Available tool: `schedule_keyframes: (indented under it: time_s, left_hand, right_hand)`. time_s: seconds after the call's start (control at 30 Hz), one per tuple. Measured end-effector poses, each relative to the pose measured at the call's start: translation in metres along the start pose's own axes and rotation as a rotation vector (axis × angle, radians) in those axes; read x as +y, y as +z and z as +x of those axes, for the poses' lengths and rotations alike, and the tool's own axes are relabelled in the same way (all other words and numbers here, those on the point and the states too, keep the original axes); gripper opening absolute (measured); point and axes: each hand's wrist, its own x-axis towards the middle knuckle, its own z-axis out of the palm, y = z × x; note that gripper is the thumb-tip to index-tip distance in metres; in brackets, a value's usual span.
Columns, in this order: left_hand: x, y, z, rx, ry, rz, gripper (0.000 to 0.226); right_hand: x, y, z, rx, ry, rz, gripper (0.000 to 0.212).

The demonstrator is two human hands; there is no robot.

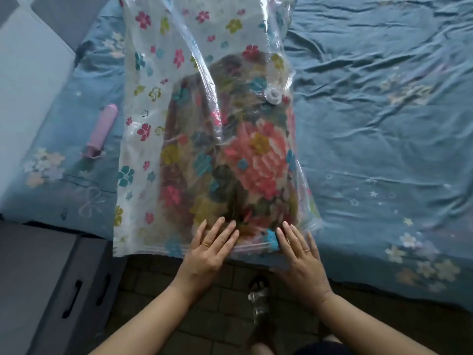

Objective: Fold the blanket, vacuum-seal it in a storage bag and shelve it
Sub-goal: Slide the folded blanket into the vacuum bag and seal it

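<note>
A clear storage bag (146, 98) printed with small flowers lies lengthwise on the bed. Inside it sits the folded blanket (230, 162), brown with large pink flowers. A white round valve (273, 95) shows on the bag's upper right side. My left hand (210, 254) lies flat with straight fingers on the bag's near edge. My right hand (302, 257) lies flat beside it, fingers straight, next to a small blue slider clip (272, 238) on the bag's zip strip.
The bed carries a wrinkled blue sheet (384, 98). A pink hand pump (101, 131) lies on the sheet left of the bag. A grey cabinet with black handles (51, 290) stands at lower left. My sandalled foot (258, 301) is on the tiled floor.
</note>
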Motion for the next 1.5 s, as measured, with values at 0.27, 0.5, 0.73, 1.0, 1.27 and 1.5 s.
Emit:
schedule_keyframes:
  time_s: [0.27,0.5,0.73,1.0,1.27,1.5]
  left_hand:
    - [-0.013,0.031,0.027,0.110,-0.109,0.007,0.046]
    - [-0.058,0.061,0.075,0.163,0.010,-0.006,0.048]
    - [-0.101,0.066,0.221,-0.016,-0.218,-0.020,0.065]
    - [-0.080,0.060,0.275,-0.091,-0.341,-0.001,0.061]
    - [0.001,0.142,0.111,-0.829,-0.504,-0.405,0.047]
    - [0.037,0.071,0.165,0.000,-0.245,-0.383,0.049]
  right_hand:
    - [0.031,0.017,0.050,0.067,0.241,-0.114,0.115]
    - [0.088,0.011,0.126,0.217,0.083,-0.131,0.063]
    - [0.168,-0.049,0.283,0.057,0.183,-0.203,0.041]
    - [0.214,-0.058,0.296,0.040,0.060,-0.078,0.022]
    - [0.224,-0.026,0.177,0.134,0.269,0.034,0.058]
    - [0.197,0.003,0.129,0.043,0.581,0.477,0.071]
